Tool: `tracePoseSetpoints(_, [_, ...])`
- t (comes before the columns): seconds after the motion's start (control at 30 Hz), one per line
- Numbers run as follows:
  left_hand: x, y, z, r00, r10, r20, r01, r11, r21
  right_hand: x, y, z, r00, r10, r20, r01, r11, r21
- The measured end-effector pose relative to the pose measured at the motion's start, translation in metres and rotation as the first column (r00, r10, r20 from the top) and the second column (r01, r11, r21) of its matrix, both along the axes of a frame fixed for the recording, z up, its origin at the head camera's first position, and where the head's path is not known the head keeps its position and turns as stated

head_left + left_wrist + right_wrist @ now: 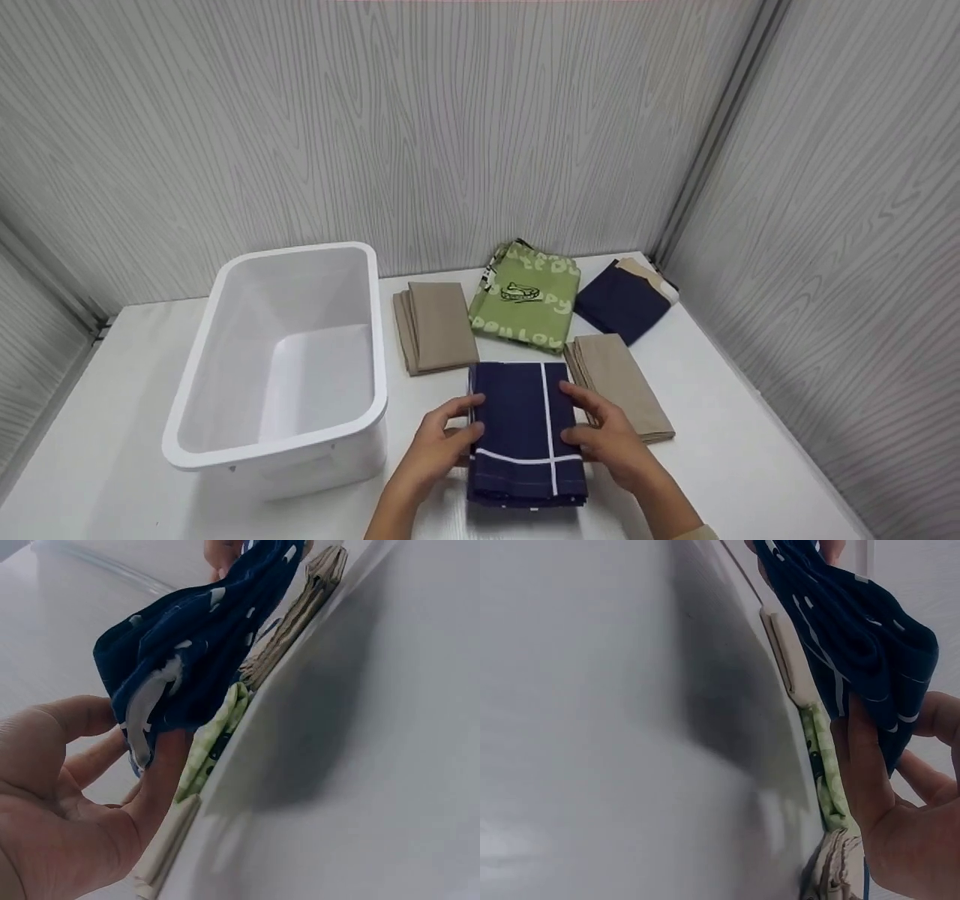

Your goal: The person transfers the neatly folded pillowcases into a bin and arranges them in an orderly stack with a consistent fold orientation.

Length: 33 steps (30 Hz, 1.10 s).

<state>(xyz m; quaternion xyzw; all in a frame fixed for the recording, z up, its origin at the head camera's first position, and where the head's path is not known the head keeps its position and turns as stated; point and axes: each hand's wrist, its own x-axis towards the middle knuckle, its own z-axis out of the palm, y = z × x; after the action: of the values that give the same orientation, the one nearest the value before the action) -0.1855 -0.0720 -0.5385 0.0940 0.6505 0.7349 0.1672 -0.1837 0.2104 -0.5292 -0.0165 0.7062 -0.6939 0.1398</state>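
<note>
Two hands at work nearest us, at six o'clock: the left hand point(442, 439) and right hand point(615, 439) each pinch a side of the one white-lined navy cloth point(514, 420), held up off the white table point(735, 465). Careful, its underside folds look loose; an uneven pinch could let layers slip apart! Around it, two beige cloths: the right beige cloth point(622, 390) at two, then one white tub point(380, 352) towards ten, the left beige cloth point(446, 326) at eleven, one green printed cloth point(525, 307) at twelve, one navy-and-tan cloth point(622, 304) at one.
</note>
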Motion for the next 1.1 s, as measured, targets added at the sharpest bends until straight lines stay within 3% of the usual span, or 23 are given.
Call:
tracePoseSetpoints(0.3, [0.005, 0.005, 0.037, 0.993, 0.040, -0.109, -0.044, 0.998, -0.040, -0.002, 0.004, 0.031, 0.998, 0.029, -0.057, -0.030, 0.999, -0.011])
tracePoseSetpoints(0.67, [0.009, 0.005, 0.067, 0.973, 0.057, -0.222, -0.089, 0.986, -0.137, -0.003, 0.007, 0.057, 0.993, 0.064, -0.096, -0.067, 0.997, -0.026])
tracePoseSetpoints(0.87, [0.010, 0.002, 0.088, 0.967, 0.056, -0.249, -0.103, 0.979, -0.179, -0.004, 0.006, 0.074, 0.990, 0.095, -0.105, -0.102, 0.993, -0.063])
tracePoseSetpoints(1.1, [0.011, -0.003, 0.109, 0.946, 0.051, -0.321, -0.125, 0.968, -0.215, -0.006, 0.001, 0.090, 0.984, 0.135, -0.118, -0.145, 0.986, -0.079])
